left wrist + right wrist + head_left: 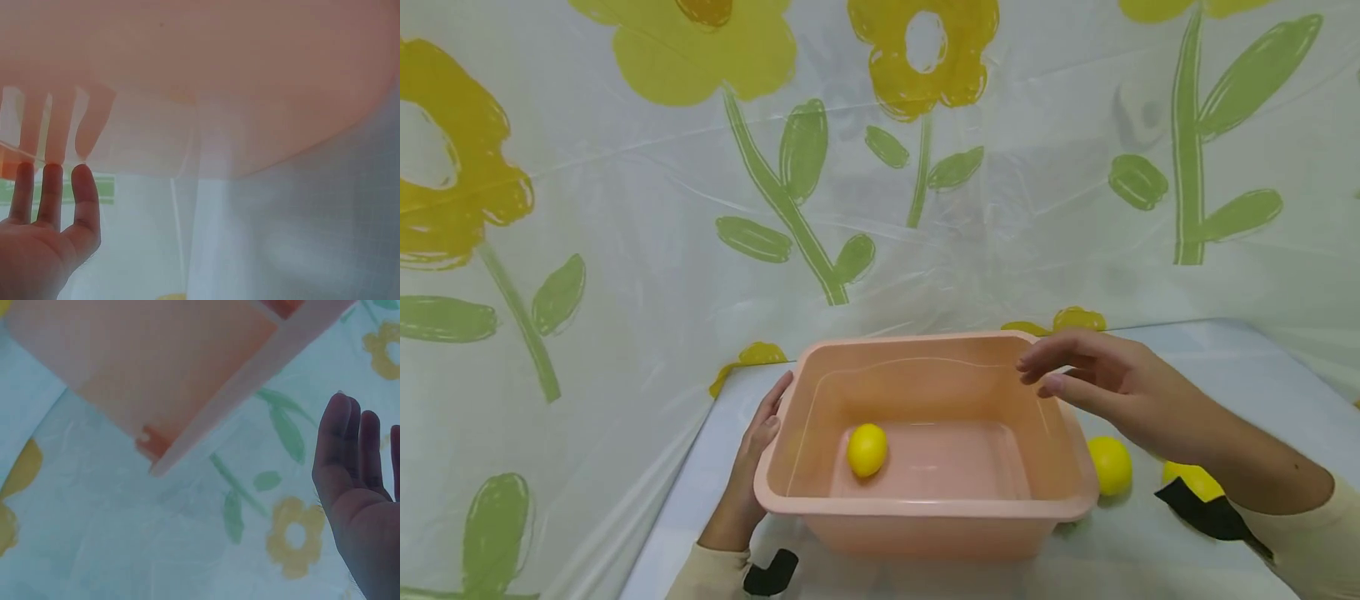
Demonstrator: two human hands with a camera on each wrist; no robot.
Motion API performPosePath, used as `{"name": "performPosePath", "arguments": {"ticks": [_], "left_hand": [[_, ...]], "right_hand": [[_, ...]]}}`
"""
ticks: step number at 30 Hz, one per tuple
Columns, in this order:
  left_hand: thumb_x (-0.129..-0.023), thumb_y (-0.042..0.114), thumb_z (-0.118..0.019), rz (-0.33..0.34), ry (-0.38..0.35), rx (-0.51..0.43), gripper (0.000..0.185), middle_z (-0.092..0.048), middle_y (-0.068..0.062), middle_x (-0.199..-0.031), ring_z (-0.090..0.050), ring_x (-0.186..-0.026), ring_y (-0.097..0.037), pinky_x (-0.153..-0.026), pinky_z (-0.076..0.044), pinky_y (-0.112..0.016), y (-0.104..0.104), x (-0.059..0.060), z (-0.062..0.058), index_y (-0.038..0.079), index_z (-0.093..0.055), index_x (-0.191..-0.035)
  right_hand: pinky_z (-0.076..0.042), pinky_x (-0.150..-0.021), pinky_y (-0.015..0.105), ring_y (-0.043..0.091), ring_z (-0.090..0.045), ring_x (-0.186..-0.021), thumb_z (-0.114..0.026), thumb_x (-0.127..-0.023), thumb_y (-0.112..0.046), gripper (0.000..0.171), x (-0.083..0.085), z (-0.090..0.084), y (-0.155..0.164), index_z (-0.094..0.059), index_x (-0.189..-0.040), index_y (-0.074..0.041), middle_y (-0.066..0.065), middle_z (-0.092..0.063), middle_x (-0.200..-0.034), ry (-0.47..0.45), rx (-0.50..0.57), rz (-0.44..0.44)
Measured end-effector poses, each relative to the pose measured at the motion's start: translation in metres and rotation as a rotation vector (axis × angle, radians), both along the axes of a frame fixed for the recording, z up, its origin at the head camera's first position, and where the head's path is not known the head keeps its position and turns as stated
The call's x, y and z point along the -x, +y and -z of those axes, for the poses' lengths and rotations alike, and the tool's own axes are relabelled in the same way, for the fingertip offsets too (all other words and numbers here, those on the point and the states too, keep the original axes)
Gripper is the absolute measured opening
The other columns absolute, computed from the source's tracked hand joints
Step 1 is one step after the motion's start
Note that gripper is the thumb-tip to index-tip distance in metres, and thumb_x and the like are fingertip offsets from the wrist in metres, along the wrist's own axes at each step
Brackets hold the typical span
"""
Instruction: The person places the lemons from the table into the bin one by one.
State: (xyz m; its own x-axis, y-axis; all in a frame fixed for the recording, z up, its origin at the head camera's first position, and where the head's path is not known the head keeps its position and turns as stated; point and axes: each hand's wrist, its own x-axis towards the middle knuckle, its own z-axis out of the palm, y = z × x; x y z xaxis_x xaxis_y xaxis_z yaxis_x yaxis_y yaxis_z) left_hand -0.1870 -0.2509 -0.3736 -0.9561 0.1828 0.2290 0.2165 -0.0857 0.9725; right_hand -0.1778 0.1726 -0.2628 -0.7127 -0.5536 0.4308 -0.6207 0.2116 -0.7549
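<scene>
A pink plastic basin (925,508) stands on the table with one yellow lemon (867,450) inside at its left. My left hand (758,446) lies flat against the basin's left wall, fingers straight; the left wrist view shows those fingers (53,190) touching the pink wall (200,75). My right hand (1093,375) hovers over the basin's far right corner, fingers straight and holding nothing. In the right wrist view that open hand (359,487) is beside the basin's rim (250,387).
Two more lemons lie on the table right of the basin: one (1110,464) by its wall, another (1191,479) partly under my right forearm. A plastic sheet printed with yellow flowers (925,58) covers the wall and table. The table's left edge runs near my left arm.
</scene>
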Motion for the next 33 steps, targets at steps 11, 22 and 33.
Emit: {"name": "performPosePath", "arguments": {"ticks": [11,22,33], "left_hand": [[-0.104,0.032,-0.029,-0.001,0.010,-0.012,0.060,-0.036,0.004,-0.153,-0.048,-0.134,-0.003,-0.104,-0.045,-0.018,0.000,0.002,0.001,0.017,-0.017,-0.161],[-0.104,0.031,-0.027,0.038,0.027,-0.039,0.063,-0.036,0.011,-0.152,-0.046,-0.134,0.001,-0.106,-0.043,-0.016,-0.002,0.004,0.000,0.012,-0.010,-0.161],[-0.103,0.034,-0.031,0.014,-0.006,-0.019,0.061,-0.028,0.003,-0.160,-0.044,-0.137,-0.005,-0.107,-0.043,-0.020,0.001,0.001,0.000,0.023,-0.016,-0.161]], "right_hand": [[-0.056,-0.084,0.019,0.010,-0.066,-0.104,-0.052,-0.100,0.001,0.031,-0.006,0.036,0.052,-0.061,-0.127,-0.011,0.001,-0.067,-0.120,-0.023,-0.090,0.225],[-0.050,-0.079,0.008,-0.004,-0.064,-0.102,-0.053,-0.102,-0.007,0.026,-0.008,0.078,0.098,-0.060,-0.127,-0.010,-0.013,-0.069,-0.115,-0.119,-0.148,0.432],[-0.054,-0.077,0.013,-0.001,-0.064,-0.099,-0.051,-0.104,-0.013,0.025,-0.017,0.108,0.124,-0.058,-0.127,-0.006,-0.015,-0.065,-0.117,-0.197,-0.173,0.497]]}}
